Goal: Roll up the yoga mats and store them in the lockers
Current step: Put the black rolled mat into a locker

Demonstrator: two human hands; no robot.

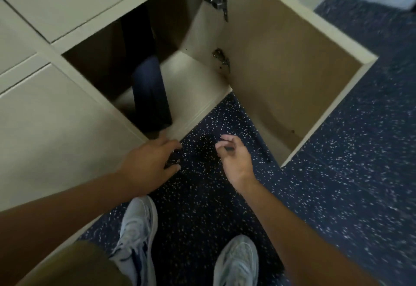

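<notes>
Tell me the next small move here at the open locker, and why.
Probably swing the locker door shut with the right hand. The rolled dark mat already stands inside the open locker, both hands are out over the floor with no grip on anything, and the left hand hovers by the locker's front edge.
</notes>
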